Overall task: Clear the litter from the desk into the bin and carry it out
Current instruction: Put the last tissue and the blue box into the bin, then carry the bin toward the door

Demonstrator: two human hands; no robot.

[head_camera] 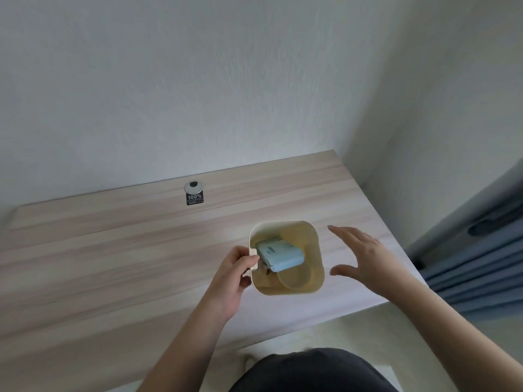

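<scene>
A small cream bin (312,241) with rounded corners stands on the wooden desk (127,264) near its right front corner. Inside it lie a pale blue box (280,257) and a translucent round cup or lid (294,278). My left hand (235,275) grips the bin's left rim, thumb at the little handle tab. My right hand (365,257) hovers just right of the bin, fingers spread, not touching it.
A round silver cable grommet (193,186) with a black sticker (194,198) sits near the desk's back edge by the white wall. Blue curtain folds (481,258) hang to the right of the desk. Pale floor shows below the desk's front edge.
</scene>
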